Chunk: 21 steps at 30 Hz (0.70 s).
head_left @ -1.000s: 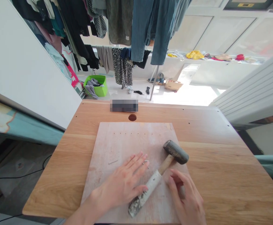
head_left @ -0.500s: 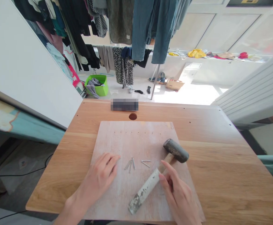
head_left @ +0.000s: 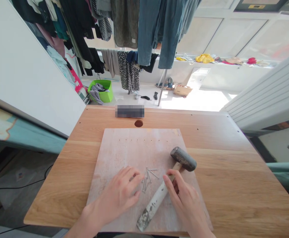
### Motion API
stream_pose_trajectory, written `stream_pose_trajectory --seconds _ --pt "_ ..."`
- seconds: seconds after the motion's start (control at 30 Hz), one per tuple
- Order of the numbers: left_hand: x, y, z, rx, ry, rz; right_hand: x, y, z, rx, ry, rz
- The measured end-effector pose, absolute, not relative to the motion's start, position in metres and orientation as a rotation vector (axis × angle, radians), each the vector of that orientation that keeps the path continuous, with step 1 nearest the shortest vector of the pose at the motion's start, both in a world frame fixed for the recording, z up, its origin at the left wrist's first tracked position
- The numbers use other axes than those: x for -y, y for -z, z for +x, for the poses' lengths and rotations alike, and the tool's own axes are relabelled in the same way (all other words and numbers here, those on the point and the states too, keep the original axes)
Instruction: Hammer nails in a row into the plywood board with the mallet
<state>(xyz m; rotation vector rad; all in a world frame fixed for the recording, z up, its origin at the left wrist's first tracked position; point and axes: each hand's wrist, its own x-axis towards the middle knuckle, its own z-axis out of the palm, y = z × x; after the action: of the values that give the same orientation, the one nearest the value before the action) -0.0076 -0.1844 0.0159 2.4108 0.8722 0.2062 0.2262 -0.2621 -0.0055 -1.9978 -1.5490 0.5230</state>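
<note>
A pale wooden board [head_left: 124, 152] lies on a wooden table [head_left: 224, 165]. Several loose nails [head_left: 148, 177] are bunched in a small pile near the board's middle. My left hand [head_left: 119, 195] lies on the board with fingers spread, its fingertips touching the left side of the nail pile. A hammer [head_left: 169, 178] with a dark head and a white-smeared wooden handle lies diagonally on the board. My right hand [head_left: 184, 201] rests just right of the handle, fingertips touching it near the head, fingers loosely curled, not wrapped around it.
The board's far part bears a row of small holes [head_left: 139, 140]. A round hole [head_left: 139, 123] and a blurred label [head_left: 130, 111] sit near the table's far edge. Beyond are hanging clothes [head_left: 149, 29], a green basket [head_left: 101, 90] and a white wall panel [head_left: 22, 66] at left.
My left hand swept from the board's middle to the left and back, gathering the scattered nails into one pile. My right hand slid up along the hammer handle toward the head.
</note>
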Motion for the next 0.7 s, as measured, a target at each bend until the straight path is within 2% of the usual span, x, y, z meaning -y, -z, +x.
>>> stream_pose_trajectory --seconds 0.27,0.5,0.7 --pt "0.180 -0.007 0.007 -0.778 -0.271 2.346 0.272 0.010 0.237 1.104 -0.879 -1.897" --pt "0.181 -0.001 0.026 -0.796 -0.377 2.284 0.279 0.012 0.257 1.240 -0.822 -1.880" --pt "0.186 -0.003 0.037 -1.008 -0.339 2.321 0.276 0.009 0.256 1.356 -0.791 -1.825"
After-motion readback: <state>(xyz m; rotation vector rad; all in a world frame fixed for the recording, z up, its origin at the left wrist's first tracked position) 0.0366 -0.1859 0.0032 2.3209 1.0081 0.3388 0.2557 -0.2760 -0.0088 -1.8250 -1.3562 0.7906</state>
